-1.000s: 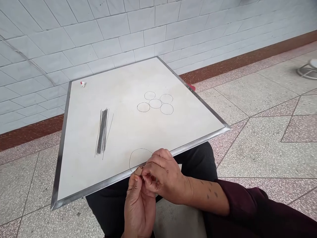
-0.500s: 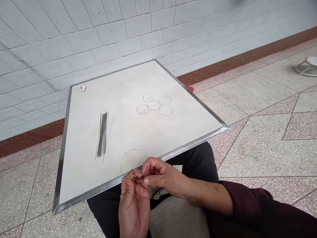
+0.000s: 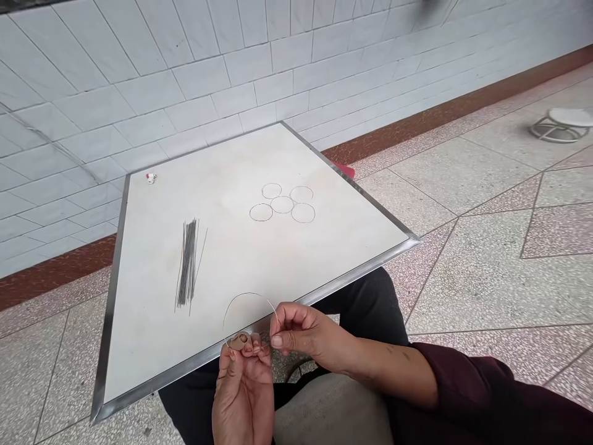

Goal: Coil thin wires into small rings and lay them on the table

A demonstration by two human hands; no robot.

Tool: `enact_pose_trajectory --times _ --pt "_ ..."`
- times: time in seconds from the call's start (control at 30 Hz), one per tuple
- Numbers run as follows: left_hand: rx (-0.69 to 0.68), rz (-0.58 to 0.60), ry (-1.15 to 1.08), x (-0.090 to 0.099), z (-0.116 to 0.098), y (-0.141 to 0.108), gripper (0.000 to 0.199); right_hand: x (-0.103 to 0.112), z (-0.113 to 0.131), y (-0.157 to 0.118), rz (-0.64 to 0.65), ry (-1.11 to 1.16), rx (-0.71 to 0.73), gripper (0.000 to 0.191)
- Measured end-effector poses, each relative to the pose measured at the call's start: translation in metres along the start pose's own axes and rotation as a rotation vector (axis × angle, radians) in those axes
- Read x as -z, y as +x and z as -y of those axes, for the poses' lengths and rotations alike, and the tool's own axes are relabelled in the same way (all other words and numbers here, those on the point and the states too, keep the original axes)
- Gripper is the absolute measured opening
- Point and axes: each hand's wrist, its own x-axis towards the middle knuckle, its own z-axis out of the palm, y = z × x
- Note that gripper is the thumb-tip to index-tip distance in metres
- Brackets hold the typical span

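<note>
In the head view, the left hand [image 3: 243,395] and the right hand [image 3: 301,332] hide the lower stretch of the wire [image 3: 250,293], so whether its ends meet cannot be told. The bottom edge cuts off the left wrist, and whether the brown wrap [image 3: 237,343] at the left fingertips is worn or held is hard to make out. The wire is thin, dark along its top, paler by the right hand, and bent into a roughly round curve over the near edge of the table [image 3: 231,247]. It bows toward the wall [image 3: 194,117], its sides running down to the hands; a long axis cannot be told. Left thumb and fingers are closed on it; right thumb and forefinger pinch it
</note>
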Motion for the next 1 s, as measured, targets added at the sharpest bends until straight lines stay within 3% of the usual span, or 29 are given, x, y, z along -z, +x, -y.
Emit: enact_pose_trajectory --times 0.3,0.63,0.8,1.0 --pt "0.078 -0.03 0.034 0.013 -0.01 0.003 0.021 0.011 0.006 0.0 -0.017 0.014 -0.073 0.035" --pt "0.117 0.071 0.132 0.017 -0.015 0.004 0.013 0.014 0.017 -0.004 0.012 0.095 -0.151 0.027" --pt "0.135 0.028 0.079 0.016 -0.012 0.001 0.016 0.013 0.017 -0.004 0.072 0.179 -0.11 0.024" --pt "0.183 0.03 0.063 0.017 -0.015 -0.002 0.008 0.014 0.012 -0.003 0.106 0.052 -0.014 0.029"
